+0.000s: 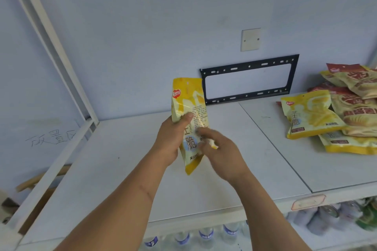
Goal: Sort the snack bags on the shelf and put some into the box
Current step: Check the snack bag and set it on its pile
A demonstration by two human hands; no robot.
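Held bag: a yellow snack bag [188, 120] stands nearly upright in the air above the white shelf [126, 149], its top edge toward the wall and its lower corner pointing down between the two wrists.
Left hand: the left hand [170, 140] grips the bag along its left edge, thumb [186, 118] laid across the printed face, the other fingers hidden behind the pack.
Right hand: the right hand [220, 153] is blurred; its fingers curl onto the bag's right edge at mid-height and appear to pinch it, though the exact contact cannot be made out.
Shelf surface: two white panels meet at a seam running diagonally to the right of the hands; the held bag is over the left panel.
Bag pile: a heap of snack bags [350, 108] lies on the right panel, well apart from the hands; a yellow bag [310, 116] of the same design lies on top at the front, over red-and-tan packs.
Wall fittings: a black metal bracket frame [248, 79] is fixed to the wall just behind the held bag, with a pale blank cover plate [251, 39] above it.
Lower tier: capped bottles [206, 234] and cans [330, 212] stand below the shelf edge.
Left side: handwritten characters [53, 136] mark the wall beside the white shelf frame [59, 47].
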